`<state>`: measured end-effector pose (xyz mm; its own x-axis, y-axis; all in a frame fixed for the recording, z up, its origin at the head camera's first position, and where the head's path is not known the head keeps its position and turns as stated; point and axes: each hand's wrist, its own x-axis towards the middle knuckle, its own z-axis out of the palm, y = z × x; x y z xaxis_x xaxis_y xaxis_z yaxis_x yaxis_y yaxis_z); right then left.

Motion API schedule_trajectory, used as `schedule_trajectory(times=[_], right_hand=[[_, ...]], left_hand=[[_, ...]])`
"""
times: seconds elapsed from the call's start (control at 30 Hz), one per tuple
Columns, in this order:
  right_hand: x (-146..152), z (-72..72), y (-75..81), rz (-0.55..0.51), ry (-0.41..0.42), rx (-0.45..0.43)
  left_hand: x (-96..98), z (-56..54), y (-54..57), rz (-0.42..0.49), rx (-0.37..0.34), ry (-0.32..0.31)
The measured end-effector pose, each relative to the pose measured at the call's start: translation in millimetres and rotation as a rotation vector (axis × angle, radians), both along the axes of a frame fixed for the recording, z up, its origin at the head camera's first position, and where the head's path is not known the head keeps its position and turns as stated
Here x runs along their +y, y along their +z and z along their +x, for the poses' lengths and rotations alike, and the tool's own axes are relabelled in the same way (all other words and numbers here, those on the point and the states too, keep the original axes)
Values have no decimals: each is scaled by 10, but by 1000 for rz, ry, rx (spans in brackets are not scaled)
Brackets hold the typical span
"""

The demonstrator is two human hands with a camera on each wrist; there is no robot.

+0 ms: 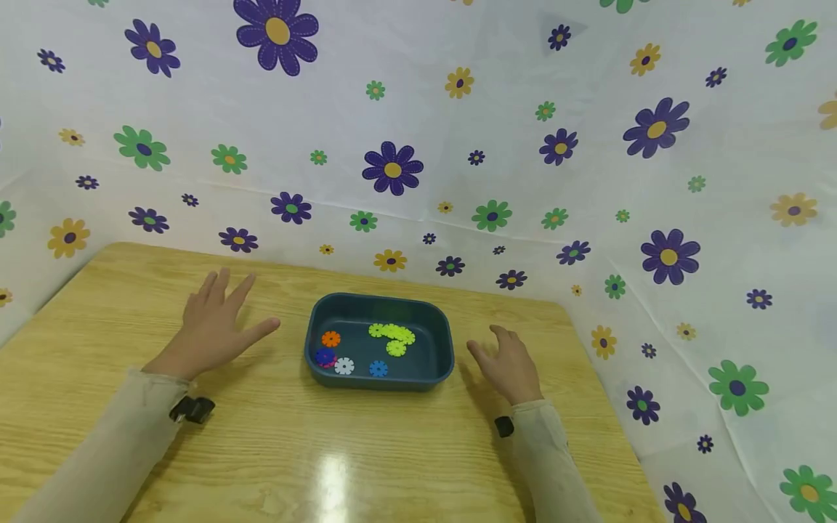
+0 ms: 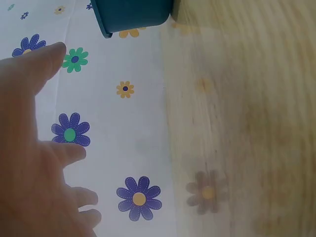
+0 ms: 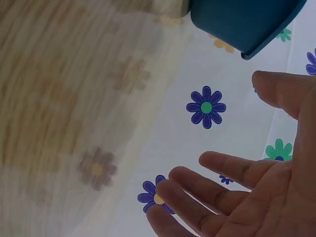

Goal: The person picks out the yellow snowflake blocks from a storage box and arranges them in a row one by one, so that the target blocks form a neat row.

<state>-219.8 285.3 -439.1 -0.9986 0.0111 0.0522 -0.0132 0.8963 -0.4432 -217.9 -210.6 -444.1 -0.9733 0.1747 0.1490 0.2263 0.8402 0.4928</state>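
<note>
A dark teal rectangular tub (image 1: pixel 428 374) stands mid-table with flat, notched plastic discs in it. Several yellow-green discs (image 1: pixel 396 348) cluster toward its right half. An orange disc (image 1: pixel 330 339), a dark blue disc (image 1: pixel 324 355) over a pink one, a white disc (image 1: pixel 344 366) and a blue disc (image 1: pixel 378 369) lie nearer the left and front. My left hand (image 1: pixel 212 323) is held left of the tub, fingers spread, touching nothing. To the tub's right, my right hand (image 1: pixel 508 367) has extended, relaxed fingers and holds nothing. Both wrist views show the tub's outer wall (image 2: pixel 133 15) apart from the fingers.
The wooden table (image 1: pixel 275 450) has a glossy surface with a bright reflection at the front. A white cloth with printed flowers (image 1: pixel 418 109) hangs behind the table and along its sides. Dark wrist devices (image 1: pixel 192 409) sit at both cuffs.
</note>
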Motion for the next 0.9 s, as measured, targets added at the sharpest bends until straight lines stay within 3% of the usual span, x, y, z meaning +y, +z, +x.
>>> schedule_trajectory(times=[0.13,0.33,0.47,0.67,0.77,0.9], right_hand=[[-16,8,29,-48,18,18],[-66,-10,64,-113,54,101],[-154,-25,98,-169,86,159],[-319,-20,122,-251,138,200],[-409,-8,139,-281,159,201],[-532,-17,180,-308,207,206]], left_hand=[[21,-26,-13,80,11,-23],[133,-41,42,392,-74,-77],[215,-39,69,569,-178,-101],[398,-104,8,814,-434,-167],[495,-130,-46,868,-502,-182],[568,-126,-100,903,-541,-173]])
